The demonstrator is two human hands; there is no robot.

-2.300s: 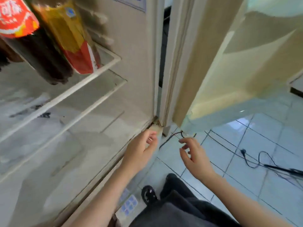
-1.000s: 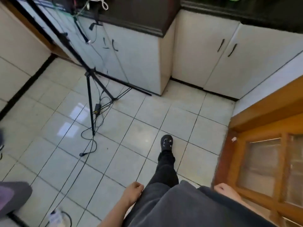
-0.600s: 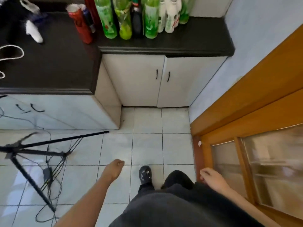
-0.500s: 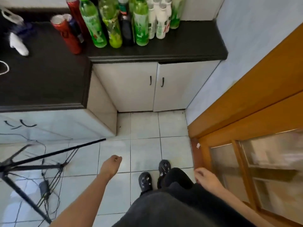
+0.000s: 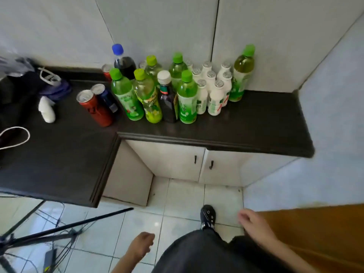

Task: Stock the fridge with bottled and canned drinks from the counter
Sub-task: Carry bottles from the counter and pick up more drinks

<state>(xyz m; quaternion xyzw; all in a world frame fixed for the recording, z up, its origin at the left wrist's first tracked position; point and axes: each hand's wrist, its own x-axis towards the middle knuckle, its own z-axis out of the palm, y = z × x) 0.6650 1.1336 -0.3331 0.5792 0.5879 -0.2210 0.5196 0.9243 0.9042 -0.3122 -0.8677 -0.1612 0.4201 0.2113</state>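
The left hand hangs low beside the body, its fingers loosely curled toward the palm and holding nothing. The right hand hangs on the other side, a little higher in view, its fingers relaxed and slightly bent, holding nothing either. Between the two hands, one foot in a black shoe is set forward.

Bottles and cans clustered on black counter — both hands low, empty.
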